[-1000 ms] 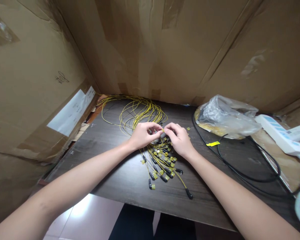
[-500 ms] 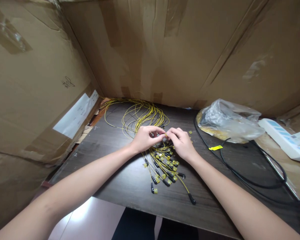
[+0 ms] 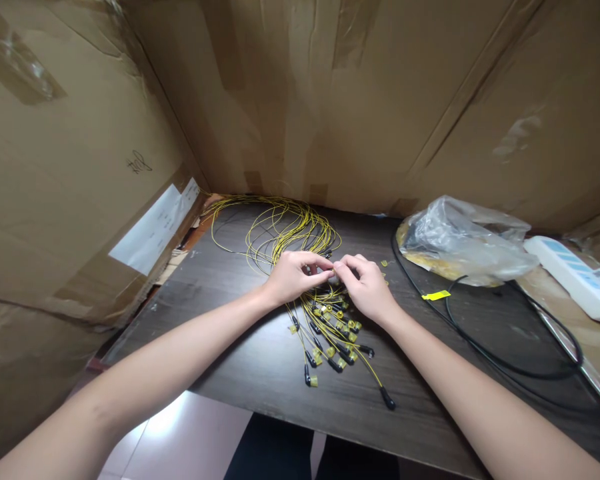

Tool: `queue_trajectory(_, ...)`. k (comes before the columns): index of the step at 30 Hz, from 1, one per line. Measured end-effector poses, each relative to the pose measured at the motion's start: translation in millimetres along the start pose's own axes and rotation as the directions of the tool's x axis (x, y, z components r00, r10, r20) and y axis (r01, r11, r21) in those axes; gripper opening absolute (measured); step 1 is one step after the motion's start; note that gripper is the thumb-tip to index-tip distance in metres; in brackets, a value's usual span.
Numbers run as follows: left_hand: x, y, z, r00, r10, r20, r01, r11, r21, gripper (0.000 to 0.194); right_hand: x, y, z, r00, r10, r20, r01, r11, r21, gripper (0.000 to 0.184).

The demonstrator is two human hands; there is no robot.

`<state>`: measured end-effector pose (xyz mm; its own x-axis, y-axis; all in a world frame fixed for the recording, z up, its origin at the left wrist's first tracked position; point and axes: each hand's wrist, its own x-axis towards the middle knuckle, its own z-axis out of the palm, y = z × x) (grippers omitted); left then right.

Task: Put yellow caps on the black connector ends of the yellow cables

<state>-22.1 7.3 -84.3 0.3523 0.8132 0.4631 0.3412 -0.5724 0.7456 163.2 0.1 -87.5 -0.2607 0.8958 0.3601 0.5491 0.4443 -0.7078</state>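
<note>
My left hand (image 3: 300,273) is closed in a pinch over the bundle of thin yellow cables (image 3: 305,230), apparently on a cable end that its fingers mostly hide. Thumb and fingers of my right hand (image 3: 365,283) are pinched too, meeting the left fingertips at a small yellow plastic cap that is almost covered. Below the hands, black angled connectors (image 3: 335,365) fan out on the dark table, several with a clear yellow cap (image 3: 314,381) on or against the tip. One black connector (image 3: 388,398) lies farthest to the front right with no cap visible on it.
A clear plastic bag (image 3: 465,240) with yellowish pieces lies at the back right, beside a white power strip (image 3: 575,277). A black cord (image 3: 510,367) with a yellow tag loops across the right side. Cardboard walls (image 3: 280,100) enclose the back and left.
Both hands stay pinched together in nearly the same place. The yellow piece between the fingertips shows less than before. The whole view has shifted slightly.
</note>
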Motion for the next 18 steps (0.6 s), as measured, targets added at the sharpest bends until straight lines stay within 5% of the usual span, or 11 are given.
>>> queue_trajectory(4,0.0,-1.2,0.0,1.0,0.009,0.0,-0.009,1.0,0.02,0.011,-0.1,-1.0,0.1,1.0,0.0,0.014,0.001,1.0,-0.029,0.04)
queue_trajectory(10,0.1,-0.6,0.3,0.999,-0.044,0.0,0.044,0.999,-0.019,0.015,-0.8,-0.4,-0.5,1.0,0.001,-0.012,-0.001,1.0,0.025,0.02)
queue_trajectory(18,-0.1,-0.4,-0.1,1.0,0.001,0.002,-0.001,1.0,0.018,0.012,-0.1,-0.7,0.1,1.0,-0.011,0.026,0.012,1.0,-0.015,0.038)
